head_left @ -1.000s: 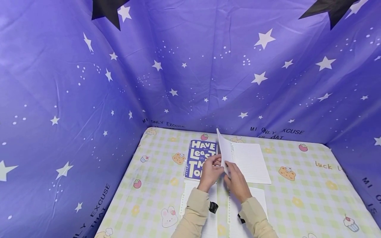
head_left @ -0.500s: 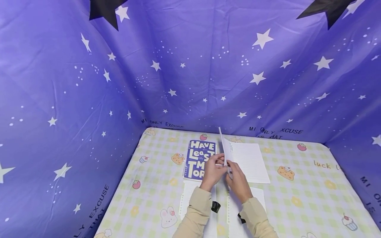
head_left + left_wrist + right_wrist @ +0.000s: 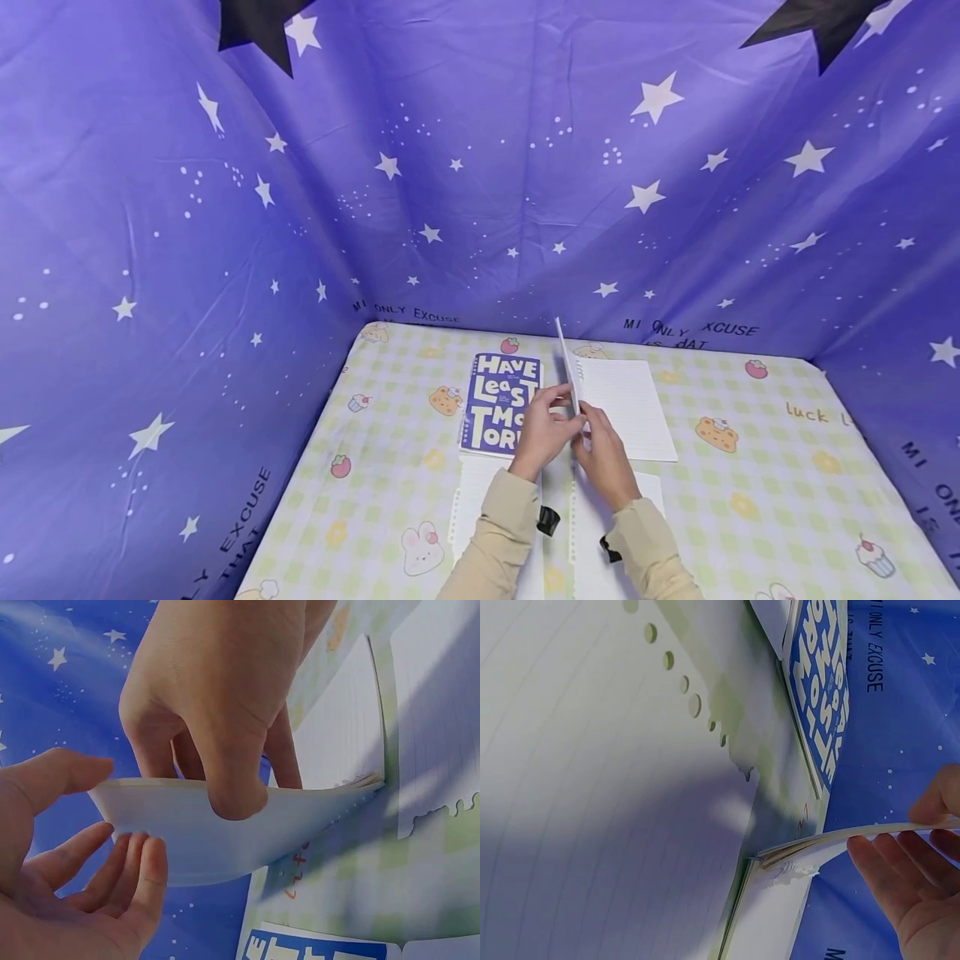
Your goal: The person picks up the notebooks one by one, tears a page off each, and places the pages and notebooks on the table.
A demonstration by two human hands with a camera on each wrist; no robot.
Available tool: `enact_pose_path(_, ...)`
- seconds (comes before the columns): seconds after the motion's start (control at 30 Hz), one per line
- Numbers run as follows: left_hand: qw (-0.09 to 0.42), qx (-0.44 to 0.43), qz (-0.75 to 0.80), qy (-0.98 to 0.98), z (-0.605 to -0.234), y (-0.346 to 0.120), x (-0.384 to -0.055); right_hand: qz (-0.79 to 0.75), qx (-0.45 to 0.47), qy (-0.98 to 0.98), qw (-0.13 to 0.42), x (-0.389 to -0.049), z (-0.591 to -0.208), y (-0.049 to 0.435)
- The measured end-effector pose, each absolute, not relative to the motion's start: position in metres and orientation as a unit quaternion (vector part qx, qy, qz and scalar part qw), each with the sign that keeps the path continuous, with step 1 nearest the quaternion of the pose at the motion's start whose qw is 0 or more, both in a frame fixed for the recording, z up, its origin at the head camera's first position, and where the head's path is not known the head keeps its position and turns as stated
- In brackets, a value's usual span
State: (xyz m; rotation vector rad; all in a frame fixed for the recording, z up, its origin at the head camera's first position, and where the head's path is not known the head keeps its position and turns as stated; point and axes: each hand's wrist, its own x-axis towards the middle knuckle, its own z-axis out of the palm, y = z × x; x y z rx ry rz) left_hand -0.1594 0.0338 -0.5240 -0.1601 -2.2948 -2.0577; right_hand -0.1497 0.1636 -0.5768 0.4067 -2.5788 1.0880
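An open notebook (image 3: 626,408) lies with its lined right side flat on the table, and its left stack of pages stands nearly upright, edge toward me. My right hand (image 3: 607,458) pinches that stack near its lower edge, thumb on the left face and fingers behind. My left hand (image 3: 546,429) has its thumb and curled fingers at the corner of the same stack. In the left wrist view the raised pages (image 3: 172,825) bow between the two hands. The right wrist view shows the bent stack (image 3: 825,840) rising from the ring-bound spine, fingers of my right hand (image 3: 915,900) against it.
A purple notebook (image 3: 501,400) with large white lettering lies just left of the hands. Loose punched sheets (image 3: 476,492) lie nearer to me, under the forearms. A checkered tablecloth (image 3: 750,533) covers the table, and a starry purple curtain (image 3: 510,208) stands behind it.
The raised stack has swung rightward and now shows mostly its edge. Both hands have moved slightly with it, the left one to the right. The purple notebook has not moved on the table.
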Motion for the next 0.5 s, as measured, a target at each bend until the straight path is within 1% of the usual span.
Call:
enact_pose_path(0.2,0.017,-0.056,-0.663,-0.746,-0.5271,0.0378,-0.1606,0.376,0.143,-0.899,0.174,-0.1490,-0.5762,0.1662)
enact_pose_path(0.5,-0.005,-0.090,-0.681,-0.727,-0.5266,0.0402,-0.1600,0.394,0.129,-0.896,0.158,-0.1495,-0.5702,0.1711)
